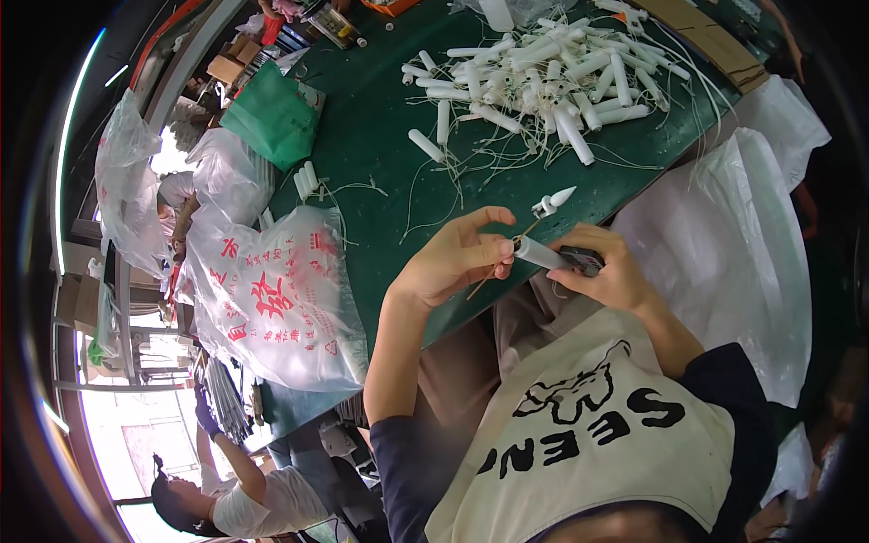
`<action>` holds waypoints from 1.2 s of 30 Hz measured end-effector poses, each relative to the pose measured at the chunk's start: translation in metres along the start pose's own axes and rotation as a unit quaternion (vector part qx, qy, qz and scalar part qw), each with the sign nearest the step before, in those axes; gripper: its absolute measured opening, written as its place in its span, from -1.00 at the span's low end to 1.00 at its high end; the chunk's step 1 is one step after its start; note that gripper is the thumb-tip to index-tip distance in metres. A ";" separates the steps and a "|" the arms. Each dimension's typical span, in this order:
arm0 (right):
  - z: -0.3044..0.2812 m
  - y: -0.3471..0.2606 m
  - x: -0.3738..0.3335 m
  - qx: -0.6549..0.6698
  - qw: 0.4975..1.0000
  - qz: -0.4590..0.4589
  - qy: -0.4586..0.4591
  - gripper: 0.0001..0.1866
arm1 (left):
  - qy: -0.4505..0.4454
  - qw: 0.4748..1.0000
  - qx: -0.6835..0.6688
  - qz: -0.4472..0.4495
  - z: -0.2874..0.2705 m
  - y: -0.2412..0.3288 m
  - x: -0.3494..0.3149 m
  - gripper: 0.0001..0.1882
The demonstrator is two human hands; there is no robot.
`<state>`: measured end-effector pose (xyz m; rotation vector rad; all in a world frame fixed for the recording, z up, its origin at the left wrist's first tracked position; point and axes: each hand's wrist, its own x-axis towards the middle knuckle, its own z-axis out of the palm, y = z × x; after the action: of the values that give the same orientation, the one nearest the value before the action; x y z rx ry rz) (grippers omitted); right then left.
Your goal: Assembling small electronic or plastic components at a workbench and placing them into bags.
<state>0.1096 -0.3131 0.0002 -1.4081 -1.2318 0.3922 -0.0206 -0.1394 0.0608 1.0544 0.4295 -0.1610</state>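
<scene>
My left hand (457, 258) has its thumb and a finger pinched at the near end of a white tube (540, 253), on a thin brownish wire (478, 286). My right hand (615, 271) closes around the tube's other end, together with a small black object (584, 261) whose kind I cannot make out. Just above the tube is a white flame-shaped tip (554, 201) with a thin stem running down toward my left fingers. Beyond my hands lies a large heap of white tubes with thin wires (552, 77).
The green table (380, 136) carries a few loose tubes (308, 179) and a green bag (273, 116). A clear plastic bag with red print (272, 290) lies left; white plastic sheeting (724, 262) hangs right. A co-worker (244, 498) works at the lower left.
</scene>
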 end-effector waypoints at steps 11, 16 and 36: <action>0.003 0.002 -0.004 0.017 0.998 0.052 -0.012 -0.73 | 0.046 0.971 0.194 0.131 0.011 0.001 -0.009 -0.46; 0.004 0.004 -0.005 0.029 0.998 0.062 -0.014 -0.73 | 0.045 0.976 0.178 0.121 0.014 0.002 -0.009 -0.42; 0.004 -0.001 -0.007 0.027 0.998 0.048 -0.011 -0.74 | -0.216 0.943 -0.179 0.181 0.003 -0.010 -0.006 0.12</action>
<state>0.1036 -0.3170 -0.0023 -1.4232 -1.1653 0.5048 -0.0284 -0.1472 0.0565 0.6946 -0.1350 0.0187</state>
